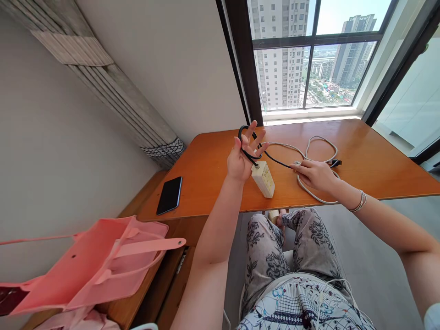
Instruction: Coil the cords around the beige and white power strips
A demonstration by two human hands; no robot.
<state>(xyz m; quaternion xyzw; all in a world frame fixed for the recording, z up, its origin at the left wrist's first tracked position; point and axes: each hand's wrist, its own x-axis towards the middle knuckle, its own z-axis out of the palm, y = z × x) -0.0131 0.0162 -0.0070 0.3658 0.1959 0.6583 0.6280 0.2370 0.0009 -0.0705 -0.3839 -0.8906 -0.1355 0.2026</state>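
Note:
My left hand (244,153) is raised palm up over the table, its fingers spread, with a loop of black cable (241,133) wound around it. Right below hangs or rests a cream-coloured power adapter-like block (264,180), joined to the cable at its top; whether it touches the tabletop I cannot tell. From there the black cable runs right to my right hand (314,174), whose fingertips are closed on it just above the table. A black plug (335,162) lies beyond my right knuckles. Part of a white cable (323,138) passes beneath my right hand.
The orange-brown wooden table (206,174) stands before a window (309,75). A dark phone (169,195) lies near its left edge. At the lower left, a pink bag (103,261) sits on a lower wooden surface. A gathered curtain (130,107) hangs at left.

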